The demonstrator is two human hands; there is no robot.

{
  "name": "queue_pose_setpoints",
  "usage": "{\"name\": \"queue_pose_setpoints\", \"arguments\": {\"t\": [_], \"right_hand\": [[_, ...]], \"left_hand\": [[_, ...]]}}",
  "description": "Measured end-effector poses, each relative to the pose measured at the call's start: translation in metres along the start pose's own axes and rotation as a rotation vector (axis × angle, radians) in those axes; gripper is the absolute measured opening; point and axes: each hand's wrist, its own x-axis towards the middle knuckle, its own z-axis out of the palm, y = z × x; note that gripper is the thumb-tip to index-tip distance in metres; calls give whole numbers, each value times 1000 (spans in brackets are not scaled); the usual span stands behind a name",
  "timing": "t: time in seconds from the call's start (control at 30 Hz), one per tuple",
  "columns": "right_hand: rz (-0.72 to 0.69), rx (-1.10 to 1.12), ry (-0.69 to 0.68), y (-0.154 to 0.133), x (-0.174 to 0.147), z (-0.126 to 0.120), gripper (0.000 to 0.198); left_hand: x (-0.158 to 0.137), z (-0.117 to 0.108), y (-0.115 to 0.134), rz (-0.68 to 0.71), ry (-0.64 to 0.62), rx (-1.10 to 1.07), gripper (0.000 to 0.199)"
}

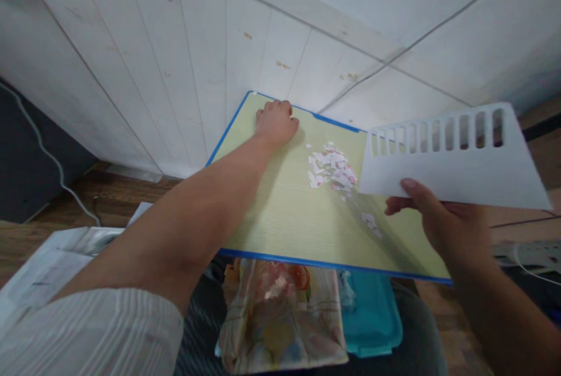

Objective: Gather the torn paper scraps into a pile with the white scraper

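Note:
My left hand (276, 121) rests at the far edge of a pale yellow board (280, 206) with a blue rim, its fingers bent over that edge; whether they clasp the rim is hard to see. In my right hand (451, 227) is a white plastic panel (442, 171) with a row of slots along its upper side, gripped at the lower edge with the thumb in front. The panel's left end stands just beside a heap of small paper scraps (331, 166) on the board. A few more scraps (371, 224) lie nearer to me.
Below the board's near edge are a patterned bag (280, 323) and a teal plastic box (372, 317) by my legs. A white plank wall (201, 42) rises behind the board. A cable (447, 19) runs along it. White packaging (48, 265) lies at left.

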Motion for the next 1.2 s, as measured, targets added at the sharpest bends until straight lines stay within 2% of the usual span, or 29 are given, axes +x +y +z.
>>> {"name": "queue_pose_setpoints", "arguments": {"t": [0.07,0.2,0.33,0.43,0.57,0.63,0.67,0.73,0.8,0.87,0.9,0.97,1.03,1.1,1.2], "right_hand": [[46,37,-34,0,6,23,31],[71,115,-195,-1,19,61,34],[19,62,-332,-1,23,73,38],[-27,-59,-394,4,14,57,43],[-130,-271,-407,19,-10,5,52],[-198,-332,-457,25,-18,-22,48],[-205,-360,-440,27,-20,-31,44],[-192,-357,-406,24,-20,-37,44],[-137,-314,-353,17,-13,-22,48],[-85,-207,-321,8,-1,7,51],[-54,-150,-263,4,5,24,50],[-6,-41,-289,-1,18,53,46],[-5,11,-309,-2,25,70,46],[1,-7,-339,0,24,70,47],[19,-133,-362,8,10,43,48]], "left_hand": [[0,0,0,-3,3,12,28],[0,0,-2,5,13,22,27],[0,0,-2,-6,1,22,29],[0,-1,-1,-20,-18,20,30],[-1,-1,1,-23,-26,9,32],[0,0,1,-23,-36,-3,34],[0,0,1,-24,-43,-7,36],[0,1,1,-25,-48,-6,38],[-1,2,2,-16,-45,5,38],[-2,2,2,1,-46,18,37],[-3,2,2,13,-47,23,37],[-4,2,2,35,-44,31,37],[-5,2,2,49,-36,36,36],[-6,1,2,47,-36,39,35],[-6,1,4,32,-45,44,34]]}}
